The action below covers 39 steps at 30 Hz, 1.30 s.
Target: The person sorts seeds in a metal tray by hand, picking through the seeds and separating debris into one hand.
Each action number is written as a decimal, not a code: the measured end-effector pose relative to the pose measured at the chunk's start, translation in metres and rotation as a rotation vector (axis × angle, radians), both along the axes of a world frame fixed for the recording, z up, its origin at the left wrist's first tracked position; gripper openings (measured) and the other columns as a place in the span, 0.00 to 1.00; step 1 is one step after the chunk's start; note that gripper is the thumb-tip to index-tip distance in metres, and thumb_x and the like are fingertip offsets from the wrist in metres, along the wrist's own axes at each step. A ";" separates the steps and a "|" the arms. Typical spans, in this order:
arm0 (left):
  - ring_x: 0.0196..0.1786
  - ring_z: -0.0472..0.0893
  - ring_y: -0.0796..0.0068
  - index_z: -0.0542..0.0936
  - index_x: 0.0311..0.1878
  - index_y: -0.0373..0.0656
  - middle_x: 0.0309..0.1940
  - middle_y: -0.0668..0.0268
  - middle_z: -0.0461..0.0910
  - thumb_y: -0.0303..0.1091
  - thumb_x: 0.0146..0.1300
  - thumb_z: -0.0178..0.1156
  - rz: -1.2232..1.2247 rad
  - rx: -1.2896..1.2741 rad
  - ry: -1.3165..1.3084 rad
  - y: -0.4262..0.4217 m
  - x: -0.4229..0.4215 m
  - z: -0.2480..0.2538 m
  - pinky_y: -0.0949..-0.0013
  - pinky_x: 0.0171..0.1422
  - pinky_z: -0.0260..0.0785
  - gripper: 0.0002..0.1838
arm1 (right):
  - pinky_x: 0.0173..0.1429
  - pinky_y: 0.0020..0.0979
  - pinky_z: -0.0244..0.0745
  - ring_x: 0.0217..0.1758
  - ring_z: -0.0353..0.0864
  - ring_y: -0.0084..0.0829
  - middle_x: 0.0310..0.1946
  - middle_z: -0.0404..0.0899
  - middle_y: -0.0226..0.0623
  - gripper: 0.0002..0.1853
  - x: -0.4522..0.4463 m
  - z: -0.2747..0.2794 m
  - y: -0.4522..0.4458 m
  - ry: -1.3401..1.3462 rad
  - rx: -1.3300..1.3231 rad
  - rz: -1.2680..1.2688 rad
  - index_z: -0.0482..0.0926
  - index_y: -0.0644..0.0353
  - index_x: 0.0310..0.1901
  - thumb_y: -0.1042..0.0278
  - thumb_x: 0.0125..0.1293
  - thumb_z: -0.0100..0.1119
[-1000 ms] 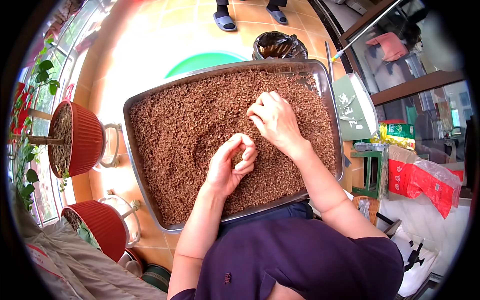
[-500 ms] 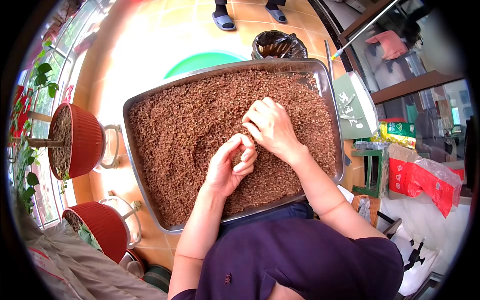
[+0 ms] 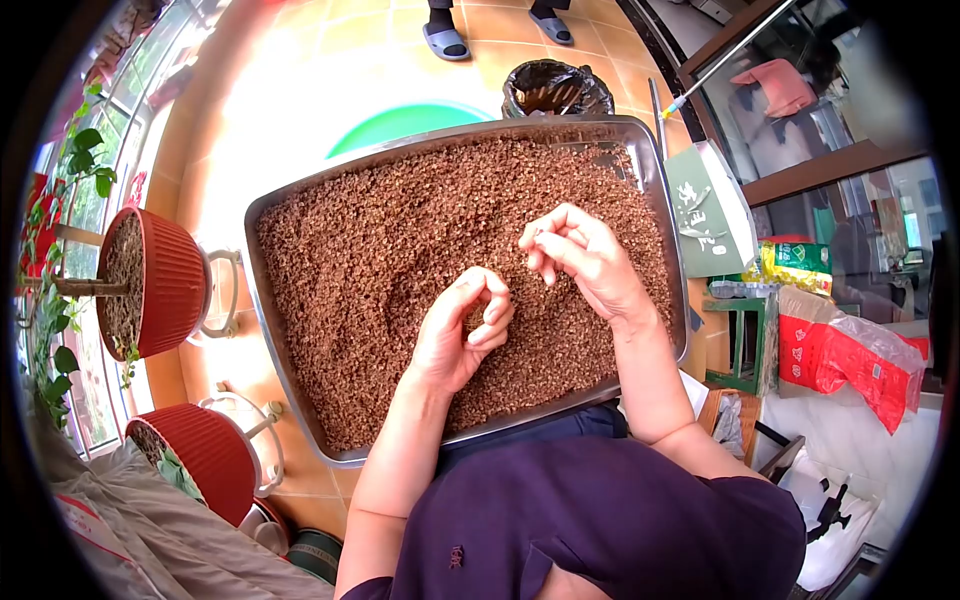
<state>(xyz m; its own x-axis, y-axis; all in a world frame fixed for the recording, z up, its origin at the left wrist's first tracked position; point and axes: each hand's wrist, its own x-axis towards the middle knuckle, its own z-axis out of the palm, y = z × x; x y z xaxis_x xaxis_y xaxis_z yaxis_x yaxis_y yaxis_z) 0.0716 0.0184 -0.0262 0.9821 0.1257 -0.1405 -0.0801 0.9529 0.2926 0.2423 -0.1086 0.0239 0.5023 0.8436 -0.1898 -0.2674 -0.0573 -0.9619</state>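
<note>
The big metal tray (image 3: 267,310) is lying in front of the person, and the little brown bits (image 3: 350,250) are filling most of it. The left hand (image 3: 450,340) is hanging over the near part of the bits. Its fingers are curling round into a loose ring with the thumb. Brown is showing inside the ring, but I cannot tell if the hand is holding bits or if the tray is showing through. The right hand (image 3: 590,265) is hovering over the bits too, a bit farther out and apart from the left. Its fingers are bending, with the thumb close to the pointer. I cannot tell if they are pinching something tiny.

A green round thing (image 3: 400,125) is peeking out past the far side of the tray. A bin with a black bag (image 3: 516,100) is standing near it, and another person's slippers (image 3: 446,42) are resting on the floor (image 3: 340,35) beyond. Two red pots are sitting off to the left, one (image 3: 172,280) farther away and one (image 3: 210,458) nearer.
</note>
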 end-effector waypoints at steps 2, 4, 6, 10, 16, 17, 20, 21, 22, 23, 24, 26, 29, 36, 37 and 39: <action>0.21 0.60 0.87 0.76 0.45 0.41 0.28 0.72 0.69 0.41 0.82 0.53 0.029 0.152 0.090 -0.004 0.000 0.008 0.81 0.23 0.52 0.13 | 0.40 0.23 0.77 0.39 0.82 0.20 0.44 0.83 0.34 0.05 -0.006 0.000 0.002 -0.183 -0.031 0.003 0.80 0.62 0.44 0.71 0.73 0.64; 0.21 0.59 0.87 0.76 0.45 0.43 0.27 0.73 0.69 0.42 0.82 0.54 0.051 0.283 0.123 -0.007 0.000 0.009 0.80 0.24 0.50 0.12 | 0.40 0.24 0.77 0.39 0.81 0.19 0.42 0.82 0.31 0.05 -0.013 0.002 0.004 -0.489 -0.079 0.041 0.81 0.62 0.42 0.72 0.70 0.66; 0.21 0.58 0.87 0.75 0.45 0.44 0.26 0.74 0.69 0.42 0.82 0.55 0.063 0.393 0.096 -0.011 0.000 0.000 0.79 0.25 0.49 0.12 | 0.38 0.28 0.77 0.36 0.82 0.24 0.36 0.79 0.33 0.06 -0.020 0.010 0.005 -0.777 -0.072 0.079 0.81 0.62 0.39 0.74 0.64 0.69; 0.21 0.60 0.89 0.76 0.41 0.46 0.25 0.76 0.71 0.43 0.82 0.56 0.119 0.451 0.222 -0.015 0.002 -0.002 0.79 0.25 0.49 0.13 | 0.38 0.34 0.79 0.33 0.84 0.32 0.32 0.80 0.36 0.07 -0.030 0.017 0.009 -1.064 -0.134 0.084 0.80 0.61 0.36 0.72 0.60 0.70; 0.19 0.59 0.86 0.73 0.35 0.46 0.22 0.74 0.70 0.44 0.84 0.50 0.112 0.574 0.268 -0.015 0.001 0.002 0.77 0.24 0.49 0.17 | 0.35 0.31 0.78 0.30 0.83 0.30 0.34 0.81 0.37 0.07 -0.029 0.022 0.007 -1.123 -0.065 0.196 0.80 0.63 0.37 0.78 0.59 0.70; 0.19 0.59 0.86 0.73 0.35 0.46 0.22 0.74 0.69 0.44 0.84 0.50 0.105 0.550 0.251 -0.014 0.000 0.001 0.77 0.24 0.49 0.18 | 0.35 0.30 0.78 0.30 0.83 0.30 0.34 0.81 0.36 0.07 -0.029 0.023 0.006 -1.061 -0.064 0.209 0.80 0.63 0.37 0.78 0.60 0.69; 0.20 0.62 0.87 0.74 0.34 0.46 0.24 0.74 0.72 0.44 0.84 0.49 0.087 0.415 0.130 -0.013 -0.001 0.003 0.79 0.24 0.50 0.19 | 0.38 0.29 0.78 0.33 0.82 0.26 0.34 0.81 0.33 0.06 -0.029 0.024 0.005 -0.809 -0.026 0.179 0.80 0.64 0.37 0.79 0.62 0.69; 0.20 0.61 0.87 0.74 0.33 0.46 0.24 0.73 0.71 0.45 0.85 0.49 0.081 0.378 0.125 -0.012 -0.002 0.005 0.79 0.23 0.50 0.20 | 0.39 0.28 0.77 0.34 0.81 0.24 0.34 0.81 0.32 0.05 -0.029 0.021 0.005 -0.755 0.002 0.160 0.81 0.64 0.38 0.78 0.63 0.68; 0.20 0.61 0.87 0.73 0.33 0.46 0.24 0.73 0.71 0.46 0.85 0.49 0.075 0.341 0.119 -0.010 -0.001 0.007 0.79 0.23 0.50 0.21 | 0.39 0.26 0.76 0.34 0.80 0.22 0.34 0.81 0.31 0.04 -0.028 0.014 0.005 -0.700 0.030 0.140 0.81 0.63 0.38 0.76 0.65 0.68; 0.20 0.60 0.86 0.73 0.33 0.46 0.24 0.73 0.70 0.46 0.85 0.48 0.070 0.303 0.114 -0.008 -0.001 0.008 0.79 0.23 0.50 0.21 | 0.39 0.25 0.75 0.35 0.79 0.20 0.34 0.80 0.29 0.03 -0.028 0.011 0.005 -0.645 0.057 0.120 0.82 0.63 0.39 0.75 0.67 0.67; 0.20 0.60 0.86 0.72 0.32 0.46 0.23 0.73 0.70 0.47 0.85 0.48 0.100 0.247 0.133 -0.006 0.000 0.009 0.79 0.22 0.50 0.22 | 0.37 0.23 0.73 0.33 0.78 0.18 0.34 0.80 0.28 0.04 -0.028 0.010 0.004 -0.430 0.021 0.072 0.82 0.62 0.39 0.73 0.68 0.67; 0.19 0.59 0.86 0.71 0.31 0.47 0.23 0.72 0.68 0.49 0.85 0.47 0.154 0.136 0.167 -0.002 0.001 0.011 0.80 0.22 0.50 0.23 | 0.34 0.20 0.69 0.30 0.75 0.15 0.33 0.80 0.25 0.06 -0.030 0.009 0.001 -0.002 -0.052 -0.032 0.83 0.59 0.40 0.67 0.71 0.68; 0.19 0.58 0.87 0.70 0.31 0.47 0.23 0.74 0.65 0.49 0.85 0.46 0.163 0.060 0.140 -0.001 0.001 0.007 0.81 0.21 0.49 0.23 | 0.34 0.18 0.65 0.31 0.72 0.15 0.32 0.77 0.25 0.06 -0.026 0.005 -0.002 0.249 0.016 -0.050 0.82 0.60 0.46 0.67 0.75 0.63; 0.21 0.60 0.88 0.78 0.48 0.42 0.28 0.73 0.70 0.45 0.82 0.55 0.051 0.185 0.106 -0.003 -0.003 0.009 0.80 0.24 0.51 0.14 | 0.35 0.17 0.67 0.33 0.72 0.12 0.34 0.78 0.25 0.06 -0.032 0.000 0.000 0.187 -0.029 -0.028 0.82 0.61 0.47 0.68 0.77 0.62; 0.21 0.60 0.88 0.77 0.47 0.42 0.28 0.73 0.71 0.43 0.82 0.55 0.065 0.226 0.116 -0.006 -0.003 0.008 0.80 0.24 0.51 0.13 | 0.35 0.16 0.68 0.33 0.73 0.11 0.35 0.78 0.24 0.06 -0.036 -0.001 0.002 0.078 -0.064 -0.028 0.82 0.60 0.47 0.68 0.77 0.62; 0.20 0.59 0.88 0.77 0.46 0.43 0.27 0.73 0.72 0.40 0.81 0.58 0.099 0.306 0.137 -0.011 0.000 0.004 0.79 0.25 0.49 0.11 | 0.37 0.17 0.70 0.34 0.74 0.11 0.35 0.79 0.24 0.06 -0.045 -0.015 0.005 -0.168 0.023 -0.069 0.82 0.60 0.45 0.68 0.77 0.62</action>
<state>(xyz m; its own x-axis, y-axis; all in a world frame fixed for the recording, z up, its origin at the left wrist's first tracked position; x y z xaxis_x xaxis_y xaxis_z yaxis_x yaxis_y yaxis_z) 0.0721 0.0079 -0.0224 0.9376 0.2761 -0.2113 -0.1080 0.8089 0.5780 0.1972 -0.1034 0.0087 0.5824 0.8090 -0.0797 -0.1054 -0.0220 -0.9942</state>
